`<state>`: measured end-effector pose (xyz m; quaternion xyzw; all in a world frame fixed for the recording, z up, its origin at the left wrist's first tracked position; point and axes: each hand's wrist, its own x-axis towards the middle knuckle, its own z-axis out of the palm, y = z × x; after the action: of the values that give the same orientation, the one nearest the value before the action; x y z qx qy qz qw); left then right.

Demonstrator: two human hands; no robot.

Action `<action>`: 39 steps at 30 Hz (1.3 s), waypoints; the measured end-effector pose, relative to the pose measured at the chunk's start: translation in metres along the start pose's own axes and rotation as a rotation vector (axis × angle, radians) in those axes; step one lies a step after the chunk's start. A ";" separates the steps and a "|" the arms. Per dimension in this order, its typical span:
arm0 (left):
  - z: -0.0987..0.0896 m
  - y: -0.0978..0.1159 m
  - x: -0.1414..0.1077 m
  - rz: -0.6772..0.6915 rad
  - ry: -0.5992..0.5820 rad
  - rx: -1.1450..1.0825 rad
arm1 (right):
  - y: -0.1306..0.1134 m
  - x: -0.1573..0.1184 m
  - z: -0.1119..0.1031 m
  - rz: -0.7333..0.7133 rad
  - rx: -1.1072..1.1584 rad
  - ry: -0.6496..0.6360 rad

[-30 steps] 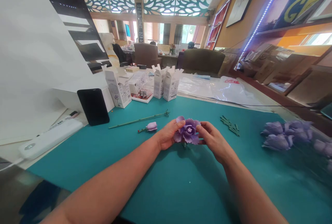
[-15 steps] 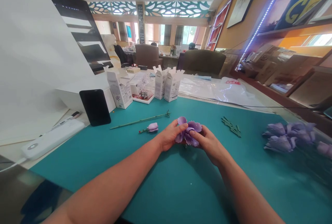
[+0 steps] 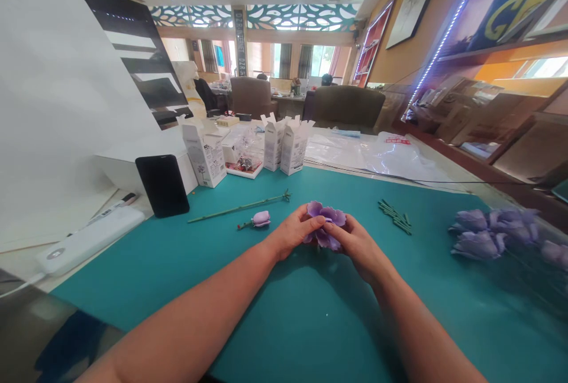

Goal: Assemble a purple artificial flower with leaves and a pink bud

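Between my two hands is a purple artificial flower with wide, ruffled petals, held above the green mat. My left hand grips its left side, thumb laid across the petals toward the middle. On the other side my right hand closes round the petals, its thumb pressing near the centre. The fingers under the flower are mostly hidden. Left of the hands lies a small purple bud on a short green stem. Behind it a long green stem lies on the mat.
Short green stem pieces lie to the right. Several finished purple flowers rest at the far right. White boxes and a black phone stand along the back of the green mat. A white power strip lies at left.
My left thumb has moved slightly right, further over the flower's centre. The petals at the upper left have shifted inward a little and sit closer to the others.
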<state>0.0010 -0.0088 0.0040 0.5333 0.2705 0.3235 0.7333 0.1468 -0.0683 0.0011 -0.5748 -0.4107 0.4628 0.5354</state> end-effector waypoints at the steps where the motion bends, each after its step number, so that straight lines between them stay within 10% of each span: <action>1: 0.000 0.000 0.000 0.007 0.001 -0.005 | 0.000 0.000 0.000 0.006 0.005 0.004; 11: -0.005 -0.001 0.003 -0.056 0.085 -0.009 | -0.002 0.004 -0.005 0.030 0.150 0.050; 28: -0.004 0.000 0.002 0.070 0.109 0.689 | 0.000 0.008 -0.010 -0.037 0.264 0.030; 39: -0.011 -0.001 0.007 0.102 0.198 0.436 | 0.000 0.004 -0.008 -0.008 0.140 -0.053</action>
<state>-0.0026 0.0030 -0.0008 0.6576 0.3774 0.3448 0.5534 0.1553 -0.0665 0.0011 -0.5217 -0.3937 0.5034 0.5652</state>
